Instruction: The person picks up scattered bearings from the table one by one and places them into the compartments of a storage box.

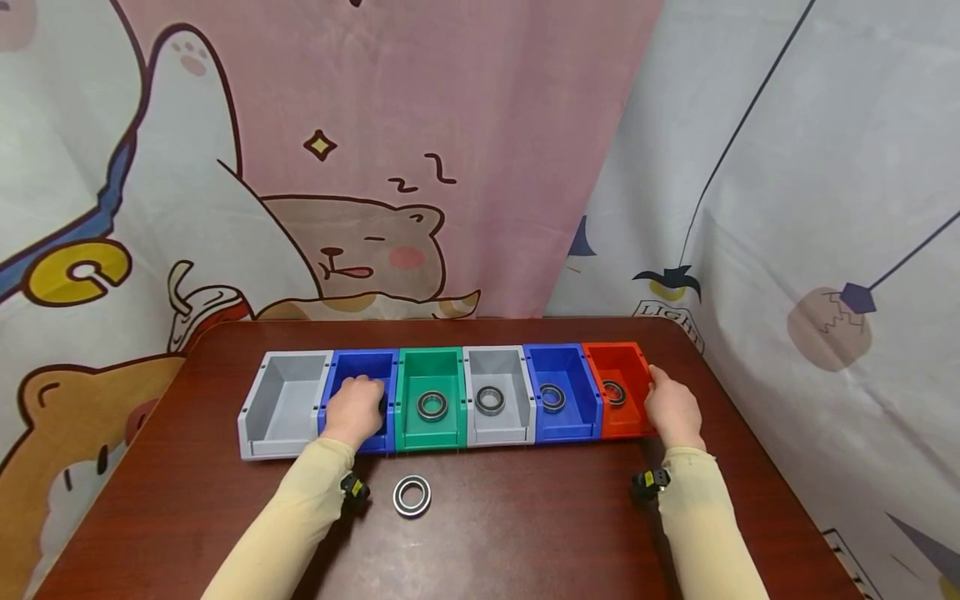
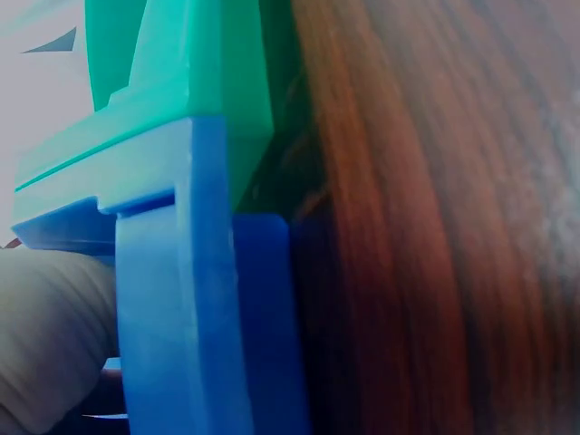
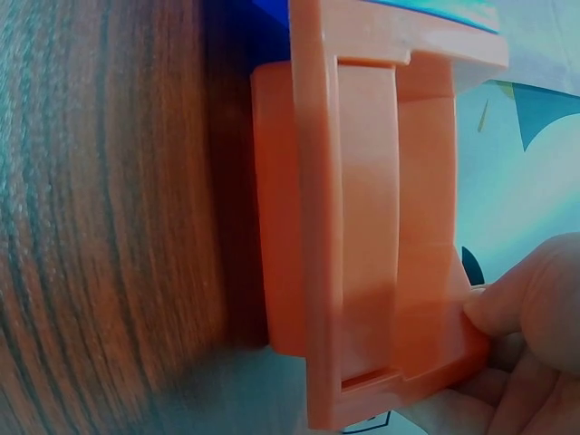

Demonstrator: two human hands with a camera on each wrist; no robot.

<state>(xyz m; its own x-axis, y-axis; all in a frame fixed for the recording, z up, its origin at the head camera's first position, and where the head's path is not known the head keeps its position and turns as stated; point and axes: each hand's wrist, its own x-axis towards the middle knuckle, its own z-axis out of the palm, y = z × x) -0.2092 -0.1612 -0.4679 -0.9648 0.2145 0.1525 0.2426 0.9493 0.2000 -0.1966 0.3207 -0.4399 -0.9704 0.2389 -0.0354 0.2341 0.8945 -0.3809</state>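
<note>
My left hand (image 1: pixel 356 408) reaches down into the left blue bin (image 1: pixel 366 360), its fingers round a bearing (image 1: pixel 382 406) that is mostly hidden behind the hand. In the left wrist view, part of the hand (image 2: pixel 50 335) shows behind the front wall of that blue bin (image 2: pixel 172 308). At the right end of the row, my right hand (image 1: pixel 674 408) pinches the side wall of the red bin (image 1: pixel 611 357), thumb on the inner side and fingers outside in the right wrist view. A bearing (image 1: pixel 614 392) lies inside that red bin.
Between the hands, the green bin (image 1: pixel 431 367), a grey bin (image 1: pixel 498 363) and another blue bin (image 1: pixel 557 367) each hold one bearing. A grey bin (image 1: pixel 288 400) ends the row at left. One loose bearing (image 1: pixel 412 497) lies on the brown table (image 1: pixel 510 517). A curtain hangs behind.
</note>
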